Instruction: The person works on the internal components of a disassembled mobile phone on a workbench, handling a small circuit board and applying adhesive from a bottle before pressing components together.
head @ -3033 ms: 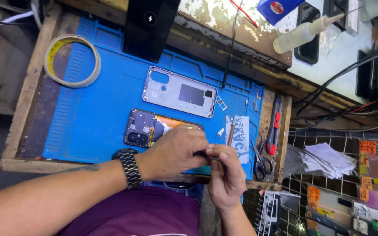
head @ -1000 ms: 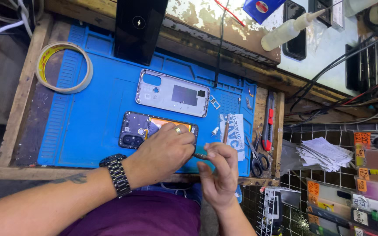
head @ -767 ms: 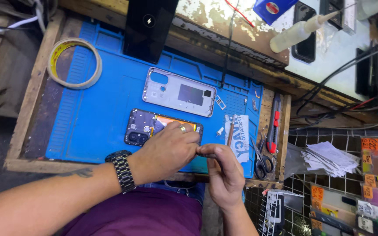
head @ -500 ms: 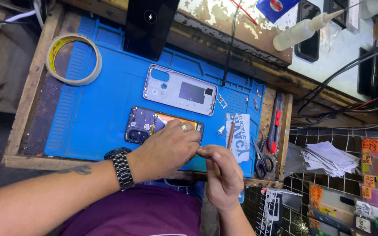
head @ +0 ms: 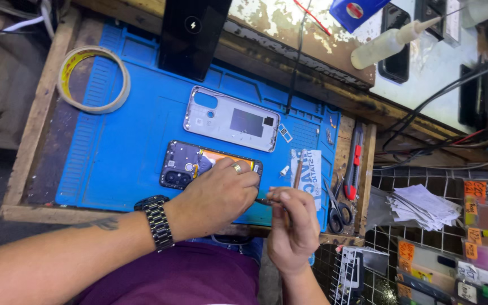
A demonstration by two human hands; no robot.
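Cluttered with cables and tools, the wooden desk [head: 35, 141] carries a blue silicone work mat [head: 125, 147] that fills most of its top. Near the mat's front edge lies an opened dark smartphone with its back removed [head: 184, 166], camera end toward the left edge. The left hand [head: 216, 197], a ring on one finger and a metal watch on the wrist, rests curled over the phone's right half, pinning it flat. The right hand [head: 292, 226] hovers at the desk's front edge, fingers pinched narrow around a thin metal tool [head: 264, 200] whose tip points toward the phone. Behind the phone sits a silver rear cover [head: 230, 118]; a roll of pale tape [head: 91, 79] lies at the mat's far left corner, scissors [head: 337, 212] at the right edge. The phone looks light, stiff and fragile inside, so it is best held by its outer frame, clear of exposed parts.
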